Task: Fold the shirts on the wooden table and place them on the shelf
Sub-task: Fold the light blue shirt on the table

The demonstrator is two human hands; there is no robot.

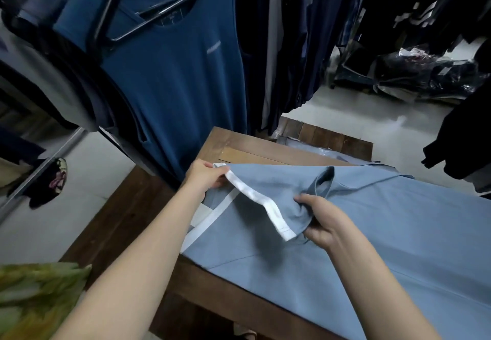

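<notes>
Light blue shirt (pixel 372 220), white-trimmed sleeve (pixel 268 207), spread on wooden table (pixel 239 143)

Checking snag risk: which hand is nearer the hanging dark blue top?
Left. Left hand pinches the white hem beside the hanging top; right hand grips the light blue shirt farther right.

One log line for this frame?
left hand pinches white sleeve trim; right hand grips sleeve; light blue shirt on wooden table
</notes>
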